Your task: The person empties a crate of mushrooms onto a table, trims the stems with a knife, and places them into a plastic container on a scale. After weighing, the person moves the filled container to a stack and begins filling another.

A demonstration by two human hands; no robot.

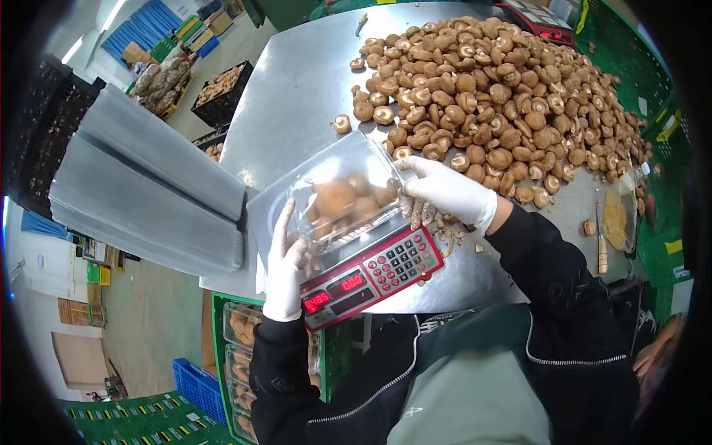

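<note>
A clear plastic box (348, 194) with several brown mushrooms inside sits tilted over the weighing plate of a red digital scale (371, 278). The scale's red digits are lit. My left hand (285, 267), in a white glove, grips the box's left side with the index finger stretched along it. On the right side, my gloved right hand (451, 191) has its fingers closed at the box's edge near the lid. Mushroom stems and scraps (437, 221) lie beside the scale, just below the right hand.
A large heap of mushrooms (489, 96) covers the metal table's far right. Stacked clear plastic boxes (148, 178) stand at left. A knife (601, 245) lies at right. Below, a green crate (219, 334) holds filled boxes (241, 363). Another person's hand (656, 348) shows at right.
</note>
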